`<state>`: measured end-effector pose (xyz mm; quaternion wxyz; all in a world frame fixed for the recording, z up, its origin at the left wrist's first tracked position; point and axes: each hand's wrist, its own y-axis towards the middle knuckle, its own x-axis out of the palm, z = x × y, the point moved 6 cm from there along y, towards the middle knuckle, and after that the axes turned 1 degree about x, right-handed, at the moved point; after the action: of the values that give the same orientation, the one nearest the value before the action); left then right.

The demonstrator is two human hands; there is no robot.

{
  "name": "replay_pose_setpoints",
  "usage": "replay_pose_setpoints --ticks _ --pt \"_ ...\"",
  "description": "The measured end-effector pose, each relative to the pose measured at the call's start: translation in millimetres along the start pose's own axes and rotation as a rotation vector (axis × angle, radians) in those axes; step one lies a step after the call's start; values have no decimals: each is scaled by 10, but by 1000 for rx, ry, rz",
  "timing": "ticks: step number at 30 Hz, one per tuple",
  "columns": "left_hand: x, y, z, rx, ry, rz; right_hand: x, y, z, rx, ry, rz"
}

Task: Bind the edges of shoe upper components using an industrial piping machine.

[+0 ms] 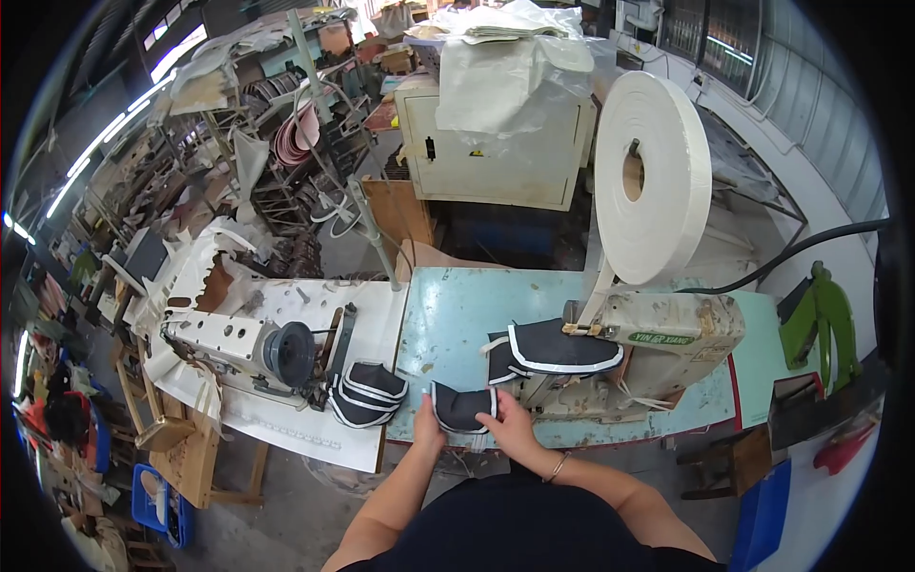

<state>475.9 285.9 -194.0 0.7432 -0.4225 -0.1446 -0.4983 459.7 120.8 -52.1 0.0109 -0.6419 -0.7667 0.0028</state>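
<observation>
Both my hands hold a small dark fabric piece with white edge binding (pixel 461 407) at the front edge of the pale blue worktable (pixel 457 315). My left hand (pixel 428 427) grips its left side, and my right hand (pixel 510 426) grips its right side. Just beyond it, a larger dark piece with white binding (pixel 558 349) lies on the arm of the cream sewing machine (pixel 658 343). White tape runs down to the machine from a big white tape roll (pixel 653 176). A stack of similar bound dark pieces (pixel 367 393) rests to the left.
A second sewing machine with a dark handwheel (pixel 243 348) sits on a white table at the left. A cream cabinet draped with plastic sheeting (pixel 496 133) stands behind. Cluttered racks fill the far left. Blue crates (pixel 157 500) sit on the floor, and a green stand (pixel 820 319) is at the right.
</observation>
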Motion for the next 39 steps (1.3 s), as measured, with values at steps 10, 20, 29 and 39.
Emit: replay_pose_setpoints --ticks 10,20,29,39 --pt "312 177 -174 -213 -109 -160 -320 48 245 20 4 118" --pt "577 -536 -2 -244 42 -561 -206 -28 -7 387 832 67" --pt "71 -132 -206 -63 237 -80 -43 -193 -492 280 583 21" --pt "-29 -29 -208 -138 168 50 -486 -360 -1359 -112 193 48"
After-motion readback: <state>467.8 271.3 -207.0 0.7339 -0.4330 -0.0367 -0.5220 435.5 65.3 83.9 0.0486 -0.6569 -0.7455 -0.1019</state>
